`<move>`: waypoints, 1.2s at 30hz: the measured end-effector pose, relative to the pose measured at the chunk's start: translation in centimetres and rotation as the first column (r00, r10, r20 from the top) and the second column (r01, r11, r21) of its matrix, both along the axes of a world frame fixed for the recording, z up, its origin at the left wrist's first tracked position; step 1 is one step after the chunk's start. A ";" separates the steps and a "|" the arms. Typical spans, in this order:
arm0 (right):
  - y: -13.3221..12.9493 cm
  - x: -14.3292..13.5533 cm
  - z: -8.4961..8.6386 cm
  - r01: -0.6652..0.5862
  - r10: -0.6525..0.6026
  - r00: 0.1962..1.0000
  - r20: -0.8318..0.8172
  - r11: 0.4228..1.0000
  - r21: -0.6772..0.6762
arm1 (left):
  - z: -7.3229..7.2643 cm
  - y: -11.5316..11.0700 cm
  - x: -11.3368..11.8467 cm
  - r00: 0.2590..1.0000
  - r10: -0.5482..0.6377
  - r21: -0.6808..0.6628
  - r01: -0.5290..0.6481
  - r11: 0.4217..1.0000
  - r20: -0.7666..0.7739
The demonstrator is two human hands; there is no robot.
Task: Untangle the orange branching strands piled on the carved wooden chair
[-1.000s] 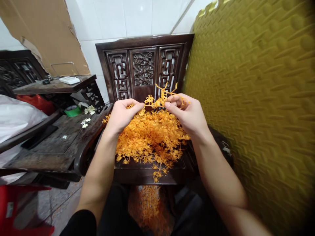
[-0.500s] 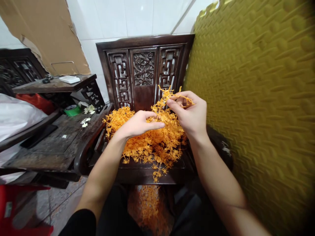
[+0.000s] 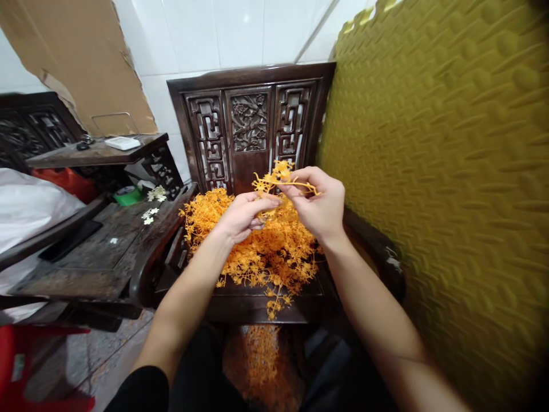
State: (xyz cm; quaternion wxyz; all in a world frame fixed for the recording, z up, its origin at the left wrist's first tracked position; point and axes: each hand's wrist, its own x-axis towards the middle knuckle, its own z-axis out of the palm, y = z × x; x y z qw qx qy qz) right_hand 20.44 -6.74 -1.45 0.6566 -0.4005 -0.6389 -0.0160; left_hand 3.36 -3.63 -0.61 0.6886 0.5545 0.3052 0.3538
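Both hands are raised over the back half of a dark wooden chair seat (image 3: 257, 300). The right hand (image 3: 319, 203) pinches an orange plastic sprig (image 3: 278, 178) between thumb and fingers; the sprig sticks out leftward and upward from its fingertips. The left hand (image 3: 242, 214) meets it from the left, thumb and forefinger closed on the sprig's lower end, just beside the right hand. Directly beneath both hands lies a heap of orange sprigs (image 3: 257, 252), covering most of the seat, a few strands hanging over the front edge. The carved chair back (image 3: 249, 123) stands behind. A yellow foam mat (image 3: 441, 171) leans at the seat's right edge. More orange sprigs (image 3: 257, 357) lie on the floor below the front edge.
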 end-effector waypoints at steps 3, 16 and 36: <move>-0.1 1.2 0.4 0.120 -0.125 0.989 0.076 0.991 0.066 | 0.1 0.0 -0.5 0.991 -0.041 0.104 0.055 0.993 -0.130; 2.7 5.3 -1.3 -0.007 -0.021 0.964 0.266 0.995 0.104 | 2.5 -2.0 -2.5 0.784 0.107 0.581 0.353 0.734 -0.611; 4.0 6.1 -1.1 0.005 -0.006 0.986 -0.167 1.000 -0.001 | 3.3 -2.2 -5.0 0.936 0.167 0.673 0.091 0.734 -0.309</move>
